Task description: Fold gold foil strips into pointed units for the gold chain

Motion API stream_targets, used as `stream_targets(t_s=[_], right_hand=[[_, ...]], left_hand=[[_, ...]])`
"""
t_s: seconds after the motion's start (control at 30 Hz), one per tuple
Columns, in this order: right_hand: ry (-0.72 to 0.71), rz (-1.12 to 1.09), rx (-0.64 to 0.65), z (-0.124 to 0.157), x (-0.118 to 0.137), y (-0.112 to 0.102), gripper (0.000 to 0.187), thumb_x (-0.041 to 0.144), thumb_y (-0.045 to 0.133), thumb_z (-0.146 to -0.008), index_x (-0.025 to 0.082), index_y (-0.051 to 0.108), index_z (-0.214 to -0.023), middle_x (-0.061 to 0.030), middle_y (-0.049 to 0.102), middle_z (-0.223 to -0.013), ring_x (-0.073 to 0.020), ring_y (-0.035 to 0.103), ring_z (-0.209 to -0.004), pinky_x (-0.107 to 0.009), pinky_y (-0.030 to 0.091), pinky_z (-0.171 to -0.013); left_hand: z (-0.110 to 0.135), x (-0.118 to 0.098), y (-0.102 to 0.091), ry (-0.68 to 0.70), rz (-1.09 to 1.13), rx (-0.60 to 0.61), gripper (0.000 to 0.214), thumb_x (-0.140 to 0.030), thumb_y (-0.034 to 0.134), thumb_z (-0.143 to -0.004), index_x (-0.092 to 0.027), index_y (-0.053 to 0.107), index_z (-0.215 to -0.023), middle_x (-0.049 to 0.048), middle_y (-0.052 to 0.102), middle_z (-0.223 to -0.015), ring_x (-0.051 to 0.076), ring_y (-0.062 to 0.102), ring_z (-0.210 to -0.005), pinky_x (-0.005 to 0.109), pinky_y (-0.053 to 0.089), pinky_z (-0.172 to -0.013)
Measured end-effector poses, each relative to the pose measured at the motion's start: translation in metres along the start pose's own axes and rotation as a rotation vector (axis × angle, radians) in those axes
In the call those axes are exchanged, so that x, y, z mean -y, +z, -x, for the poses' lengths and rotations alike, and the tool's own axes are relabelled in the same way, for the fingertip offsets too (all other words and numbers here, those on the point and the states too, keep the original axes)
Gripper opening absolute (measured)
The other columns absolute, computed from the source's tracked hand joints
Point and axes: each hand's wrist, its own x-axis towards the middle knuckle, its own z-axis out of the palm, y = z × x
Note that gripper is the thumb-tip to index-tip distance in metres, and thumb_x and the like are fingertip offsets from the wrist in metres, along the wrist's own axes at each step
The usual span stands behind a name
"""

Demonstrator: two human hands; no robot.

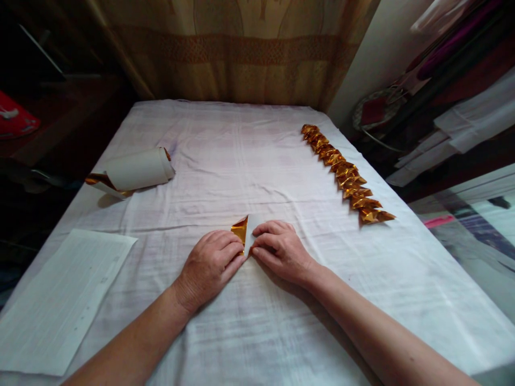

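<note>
A small piece of gold foil paper, white on its other side, lies partly folded near the middle of the table. Its left flap shows gold and rises to a point. My left hand grips the left part, thumb and fingers pressed together at the lower edge. On the right side my right hand pinches the lower corner between thumb and forefinger, its other fingers curled over the paper. The fingers hide much of the sheet. To the right runs a row of folded gold foil pieces, nested one behind another.
At the left lies a roll of gold-backed white paper, its loose end curling up. Nearer, a sheet of printed paper rests on the white tablecloth. A curtain hangs behind the table; clothes hang at the right.
</note>
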Motion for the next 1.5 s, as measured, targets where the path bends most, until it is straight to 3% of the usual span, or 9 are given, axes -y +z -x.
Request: stream_targets(t_s=[0.3, 0.63, 1.23, 1.5], right_hand=[[0.103, 0.017, -0.061, -0.002, 0.006, 0.011, 0.008, 0.023, 0.067, -0.086, 0.022, 0.068, -0.078, -0.0026, 0.070, -0.099, -0.0186, 0.061, -0.094, -0.037, 0.036, -0.090], [0.102, 0.009, -0.084, -0.002, 0.008, 0.012, 0.009, 0.022, 0.066, -0.086, 0.022, 0.065, -0.077, -0.0023, 0.070, -0.096, -0.0183, 0.060, -0.092, -0.036, 0.035, -0.085], [0.109, 0.016, -0.073, -0.002, 0.008, 0.012, 0.008, 0.022, 0.071, -0.083, 0.022, 0.064, -0.079, -0.0017, 0.069, -0.096, -0.0188, 0.059, -0.093, -0.035, 0.035, -0.085], [0.094, -0.004, -0.087, -0.003, 0.005, 0.011, 0.010, 0.019, 0.073, -0.082, 0.022, 0.064, -0.083, -0.0012, 0.069, -0.094, -0.0193, 0.060, -0.092, -0.036, 0.036, -0.085]], left_hand=[[0.000, 0.001, 0.000, -0.020, 0.032, 0.001, 0.017, -0.029, 0.053, -0.097, -0.022, 0.068, -0.097, 0.0055, 0.071, -0.100, 0.021, 0.064, -0.100, 0.040, 0.049, -0.095], [-0.002, -0.008, 0.005, -0.102, -0.005, -0.014, 0.014, -0.031, 0.057, -0.095, -0.021, 0.062, -0.087, 0.0045, 0.068, -0.093, 0.022, 0.062, -0.094, 0.039, 0.049, -0.090], [-0.005, -0.012, 0.009, -0.155, -0.021, -0.008, 0.013, -0.027, 0.058, -0.094, -0.019, 0.058, -0.083, 0.0044, 0.064, -0.089, 0.022, 0.059, -0.091, 0.041, 0.047, -0.090], [-0.006, -0.014, 0.010, -0.197, 0.001, -0.025, 0.011, -0.022, 0.066, -0.087, -0.020, 0.058, -0.081, 0.0022, 0.063, -0.087, 0.021, 0.059, -0.092, 0.038, 0.046, -0.090]])
